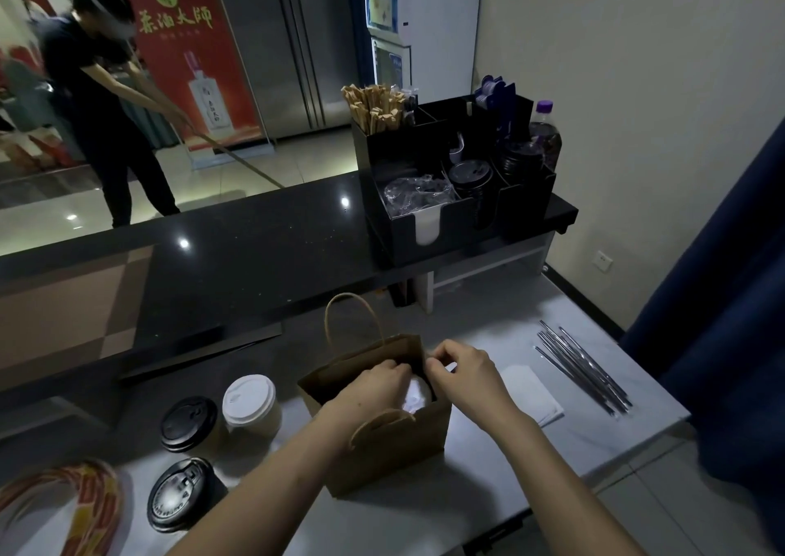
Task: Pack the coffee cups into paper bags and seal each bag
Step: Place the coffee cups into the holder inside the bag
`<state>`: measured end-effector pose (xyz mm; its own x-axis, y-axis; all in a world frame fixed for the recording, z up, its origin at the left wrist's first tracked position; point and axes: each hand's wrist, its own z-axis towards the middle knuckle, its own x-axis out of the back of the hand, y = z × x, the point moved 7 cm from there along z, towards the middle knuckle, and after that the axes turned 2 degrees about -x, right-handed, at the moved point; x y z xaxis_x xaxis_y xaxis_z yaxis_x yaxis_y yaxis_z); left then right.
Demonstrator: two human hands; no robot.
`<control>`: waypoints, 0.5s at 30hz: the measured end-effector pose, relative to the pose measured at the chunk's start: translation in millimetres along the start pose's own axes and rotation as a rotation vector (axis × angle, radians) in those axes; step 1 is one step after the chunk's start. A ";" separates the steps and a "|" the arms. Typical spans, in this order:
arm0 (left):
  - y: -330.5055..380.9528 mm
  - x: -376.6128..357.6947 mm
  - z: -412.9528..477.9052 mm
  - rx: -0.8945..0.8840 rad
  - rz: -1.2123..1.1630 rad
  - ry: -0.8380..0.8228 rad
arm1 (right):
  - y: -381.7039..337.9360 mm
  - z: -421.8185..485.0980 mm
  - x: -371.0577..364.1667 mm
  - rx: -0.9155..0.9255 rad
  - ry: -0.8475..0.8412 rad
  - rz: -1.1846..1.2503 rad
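Brown kraft paper at the far right corner of the paper bag's rim is being pinched by the curled fingertips of the right hand. Fingers of the left hand are curling into the bag's open mouth over a white-lidded coffee cup standing inside; whether they are gripping anything cannot be told. Left of the bag, a second white-lidded cup and two black-lidded cups are standing on the grey counter. Right of it, a white napkin and wrapped straws are lying.
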<state>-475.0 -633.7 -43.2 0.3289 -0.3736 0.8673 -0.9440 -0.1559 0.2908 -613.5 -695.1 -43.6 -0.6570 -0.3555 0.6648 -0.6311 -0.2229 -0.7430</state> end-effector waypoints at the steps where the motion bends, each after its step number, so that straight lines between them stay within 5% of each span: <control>1: 0.6 -1.3 -0.2 -0.012 0.003 0.002 | -0.5 0.1 0.2 0.001 0.000 -0.002; 15: -2.7 -0.3 11.3 0.000 0.119 -0.046 | -3.8 -3.6 4.2 -0.022 0.021 0.002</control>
<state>-472.2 -643.5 -48.8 0.2153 -0.4312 0.8762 -0.9764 -0.1084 0.1866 -615.3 -692.5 -37.7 -0.6668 -0.3365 0.6650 -0.6385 -0.2022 -0.7425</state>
